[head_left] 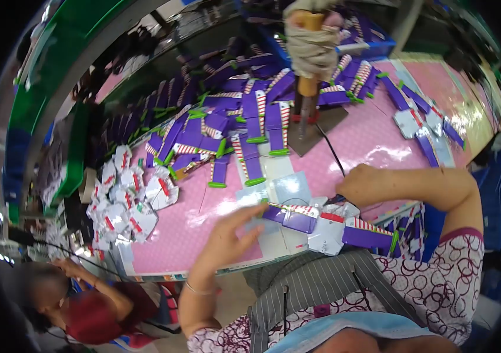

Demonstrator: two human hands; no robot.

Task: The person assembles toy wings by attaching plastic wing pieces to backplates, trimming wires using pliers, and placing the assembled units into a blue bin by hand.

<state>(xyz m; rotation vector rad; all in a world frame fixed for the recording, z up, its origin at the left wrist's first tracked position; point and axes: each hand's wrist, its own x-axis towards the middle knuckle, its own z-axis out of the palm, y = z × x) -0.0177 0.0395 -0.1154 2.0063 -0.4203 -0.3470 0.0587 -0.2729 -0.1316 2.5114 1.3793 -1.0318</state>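
A toy wing assembly lies at the table's front edge, with purple wings (368,236), red-and-white striped edges and a white-grey plastic centre body (326,235). My left hand (224,235) is at its left end, fingers stretched and thumb apart, the fingertips at the green wing tip. I cannot tell whether they touch it. My right hand (363,185) is closed above the centre body, around a dark tool (337,199) mostly hidden by the fingers. A black cable (334,150) runs down towards this hand.
Loose purple wings (254,117) are heaped at the back. White bodies (124,200) are piled at left; joined pieces (418,120) lie at right. A cloth-wrapped post (312,53) stands behind my hands on a dark base. Another person (94,306) sits at lower left.
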